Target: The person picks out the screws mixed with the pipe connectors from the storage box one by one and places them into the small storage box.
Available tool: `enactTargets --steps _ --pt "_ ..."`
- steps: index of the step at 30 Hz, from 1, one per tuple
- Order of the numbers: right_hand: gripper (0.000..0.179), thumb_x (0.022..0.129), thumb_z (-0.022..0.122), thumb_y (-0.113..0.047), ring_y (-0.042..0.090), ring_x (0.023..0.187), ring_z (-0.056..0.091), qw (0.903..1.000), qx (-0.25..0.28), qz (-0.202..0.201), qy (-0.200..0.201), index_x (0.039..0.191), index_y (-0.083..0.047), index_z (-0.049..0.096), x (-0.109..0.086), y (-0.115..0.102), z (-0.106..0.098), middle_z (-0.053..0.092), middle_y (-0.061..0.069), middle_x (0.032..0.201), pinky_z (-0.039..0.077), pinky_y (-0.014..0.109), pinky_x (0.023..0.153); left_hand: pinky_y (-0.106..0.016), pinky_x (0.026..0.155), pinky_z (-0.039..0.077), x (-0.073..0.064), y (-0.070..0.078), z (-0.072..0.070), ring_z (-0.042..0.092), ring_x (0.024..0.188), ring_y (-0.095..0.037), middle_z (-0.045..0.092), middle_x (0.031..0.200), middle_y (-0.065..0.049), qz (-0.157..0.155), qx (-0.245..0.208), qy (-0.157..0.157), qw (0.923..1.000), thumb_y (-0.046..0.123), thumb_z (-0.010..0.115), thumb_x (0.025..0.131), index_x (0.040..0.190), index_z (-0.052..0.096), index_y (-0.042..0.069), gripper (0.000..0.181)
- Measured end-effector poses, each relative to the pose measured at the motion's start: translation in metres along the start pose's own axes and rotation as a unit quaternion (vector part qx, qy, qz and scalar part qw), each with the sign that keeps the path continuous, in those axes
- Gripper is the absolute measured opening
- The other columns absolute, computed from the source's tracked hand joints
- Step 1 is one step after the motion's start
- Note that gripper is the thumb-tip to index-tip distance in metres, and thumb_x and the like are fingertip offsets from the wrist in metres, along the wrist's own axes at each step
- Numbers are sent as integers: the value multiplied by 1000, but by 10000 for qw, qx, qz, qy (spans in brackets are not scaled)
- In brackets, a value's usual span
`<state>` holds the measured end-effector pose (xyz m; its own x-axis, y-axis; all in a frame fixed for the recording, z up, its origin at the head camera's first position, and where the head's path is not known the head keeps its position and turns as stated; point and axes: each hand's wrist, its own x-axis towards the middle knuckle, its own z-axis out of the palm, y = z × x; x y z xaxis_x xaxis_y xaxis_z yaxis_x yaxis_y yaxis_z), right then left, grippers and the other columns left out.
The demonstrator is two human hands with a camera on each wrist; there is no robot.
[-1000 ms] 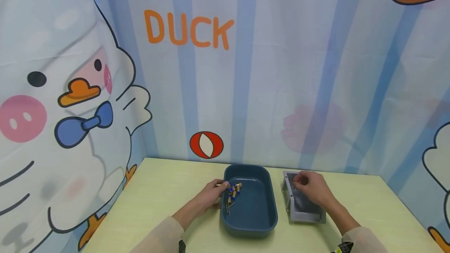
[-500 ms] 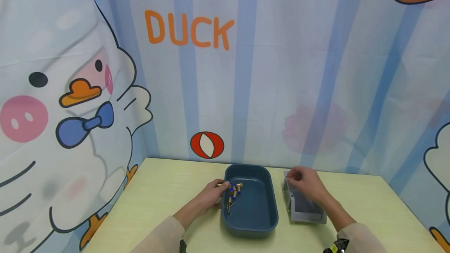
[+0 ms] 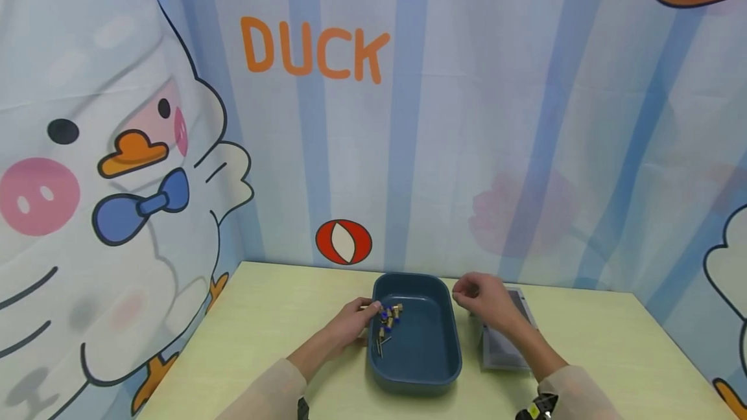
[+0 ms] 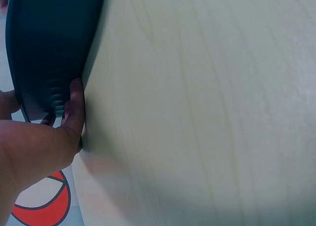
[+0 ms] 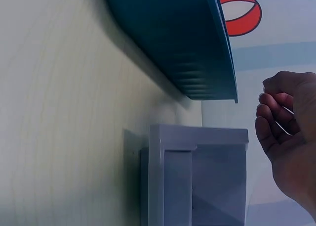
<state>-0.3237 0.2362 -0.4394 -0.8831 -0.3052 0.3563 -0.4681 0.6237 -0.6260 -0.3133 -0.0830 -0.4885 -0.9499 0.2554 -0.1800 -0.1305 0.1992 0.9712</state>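
Observation:
A dark teal bin (image 3: 428,342) stands on the table. My left hand (image 3: 350,324) grips its left rim, thumb over the edge and fingers against the outer wall; in the left wrist view the bin's wall (image 4: 49,43) rises beside that hand. Several small brass fittings with blue collars (image 3: 388,318) lie inside along the left side, with thin metal pins (image 3: 380,346) just below them. My right hand (image 3: 487,300) hovers between the bin's right rim and a grey box (image 3: 504,349). Its fingers are loosely curled, and nothing shows between them in the right wrist view.
The pale wooden table (image 3: 280,297) carries both containers. Behind it hangs a striped curtain (image 3: 443,115) printed with cartoon ducks. The grey box sits right of the bin with a narrow gap between; my right forearm partly covers it.
My right hand has moved left, from above the grey box to near the bin's right rim. The left hand and the bin have stayed in place.

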Motion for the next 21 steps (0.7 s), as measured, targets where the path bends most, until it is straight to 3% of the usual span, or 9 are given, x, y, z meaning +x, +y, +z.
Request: enactTargets --steps 15,21 --pt "4 97 75 -7 12 81 66 9998 171 98 -77 101 -6 75 8 -16 23 71 -2 89 58 33 73 -53 99 58 0 -1 0 55 136 -43 56 147 -25 -29 -3 -20 10000 39 52 113 154 43 -3 60" --pt "5 96 76 -7 11 81 67 9998 142 -131 -102 101 -6 76 9 -20 33 72 -3 90 59 32 73 -53 98 58 1 -2 0 55 135 -43 55 147 -26 -20 17 -22 10000 38 52 113 154 43 -4 60"
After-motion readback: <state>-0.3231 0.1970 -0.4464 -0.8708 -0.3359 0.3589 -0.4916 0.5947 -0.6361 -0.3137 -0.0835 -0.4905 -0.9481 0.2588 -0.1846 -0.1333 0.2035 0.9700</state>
